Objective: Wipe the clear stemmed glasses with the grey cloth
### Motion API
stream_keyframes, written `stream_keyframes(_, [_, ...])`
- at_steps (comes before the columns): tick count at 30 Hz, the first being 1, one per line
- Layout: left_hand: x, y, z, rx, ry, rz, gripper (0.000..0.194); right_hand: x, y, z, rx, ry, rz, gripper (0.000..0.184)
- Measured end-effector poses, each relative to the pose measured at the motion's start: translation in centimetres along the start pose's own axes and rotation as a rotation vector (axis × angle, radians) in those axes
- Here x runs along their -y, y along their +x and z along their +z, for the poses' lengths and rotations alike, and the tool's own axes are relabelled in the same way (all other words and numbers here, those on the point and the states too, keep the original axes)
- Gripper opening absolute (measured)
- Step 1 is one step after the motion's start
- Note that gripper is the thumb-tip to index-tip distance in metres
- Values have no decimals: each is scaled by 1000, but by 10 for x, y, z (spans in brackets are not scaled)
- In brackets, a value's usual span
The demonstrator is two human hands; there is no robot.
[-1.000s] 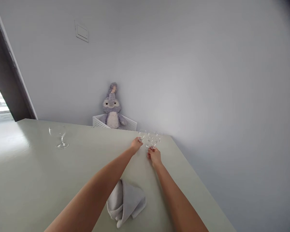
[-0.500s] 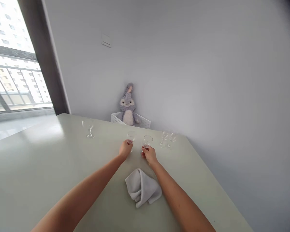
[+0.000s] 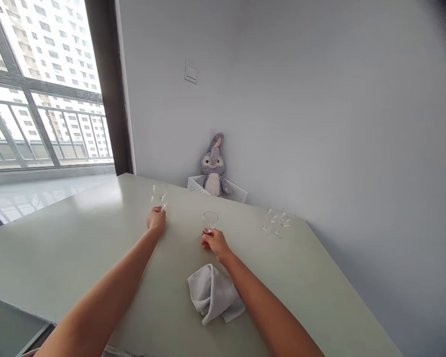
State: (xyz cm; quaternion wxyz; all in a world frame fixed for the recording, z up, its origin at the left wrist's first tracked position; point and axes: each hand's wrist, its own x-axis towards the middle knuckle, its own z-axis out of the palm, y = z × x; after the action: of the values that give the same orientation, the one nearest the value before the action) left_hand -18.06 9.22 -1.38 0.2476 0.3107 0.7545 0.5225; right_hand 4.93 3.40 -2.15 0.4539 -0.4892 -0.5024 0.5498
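Right hand (image 3: 214, 241) grips one glass (image 3: 210, 223) beyond the cloth (image 3: 213, 295); left hand (image 3: 156, 219) seemingly grips a second glass (image 3: 158, 201)

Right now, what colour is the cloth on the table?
Light grey; the cloth shows best in the head view.

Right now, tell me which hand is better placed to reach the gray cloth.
Probably the right hand: it is nearer the cloth than the left hand, though it holds a glass.
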Motion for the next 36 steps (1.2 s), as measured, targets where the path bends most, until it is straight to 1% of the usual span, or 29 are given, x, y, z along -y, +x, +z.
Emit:
stream_keyframes(2, [-1, 9, -4, -17, -34, -20, 31, 1, -1, 2, 11, 10, 0, 23])
stream_keyframes(4, [-2, 15, -8, -42, -76, -36, 33, 2, -3, 2, 21, 22, -1, 23])
stream_keyframes(6, [-3, 15, -12, -96, -110, -57, 32, 3, -5, 3, 33, 37, -3, 23])
stream_keyframes(8, [-3, 10, -15, -187, -137, -78, 34, 3, -6, 5, 45, 56, -8, 25])
stream_keyframes(10, [-2, -3, -14, -279, -167, -77, 38, 4, -8, 6, 45, 76, -17, 27])
stream_keyframes(11, [-1, -11, -12, -301, -184, -67, 40, 4, -7, 4, 31, 85, -24, 29])
stream_keyframes(12, [-1, -22, -9, -297, -201, -51, 41, 4, -6, 0, 0, 94, -34, 30])
stream_keyframes(13, [0, -33, -4, -262, -216, -34, 40, 4, -5, -6, -50, 102, -45, 30])
stream_keyframes(14, [1, -45, 1, -196, -230, -18, 38, 3, -3, -16, -122, 109, -56, 30])
stream_keyframes(15, [1, -58, 7, -104, -243, -5, 37, 2, 0, -29, -213, 115, -67, 29])
stream_keyframes(17, [2, -83, 20, 122, -264, 13, 36, -1, 4, -62, -426, 128, -85, 27])
stream_keyframes(19, [2, -105, 30, 336, -275, 21, 40, -3, 7, -101, -628, 143, -95, 28])
stream_keyframes(21, [2, -122, 37, 497, -277, 9, 48, -5, 8, -138, -769, 154, -97, 32])
stream_keyframes(22, [2, -128, 40, 557, -272, -4, 52, -5, 8, -154, -808, 158, -98, 36])
stream_keyframes(23, [1, -133, 42, 606, -264, -18, 55, -4, 9, -167, -827, 161, -99, 40])
stream_keyframes(25, [0, -138, 45, 680, -244, -34, 58, -2, 12, -186, -813, 166, -100, 48])
stream_keyframes(28, [-4, -140, 51, 724, -219, -36, 51, 2, 23, -197, -735, 180, -88, 55])
stream_keyframes(30, [-6, -141, 55, 734, -210, -38, 41, 3, 32, -197, -688, 183, -73, 54])
stream_keyframes(33, [-7, -139, 57, 721, -205, -36, 26, 1, 42, -190, -651, 166, -51, 45])
stream_keyframes(36, [-5, -128, 50, 667, -210, -38, 23, -3, 44, -179, -621, 133, -33, 33])
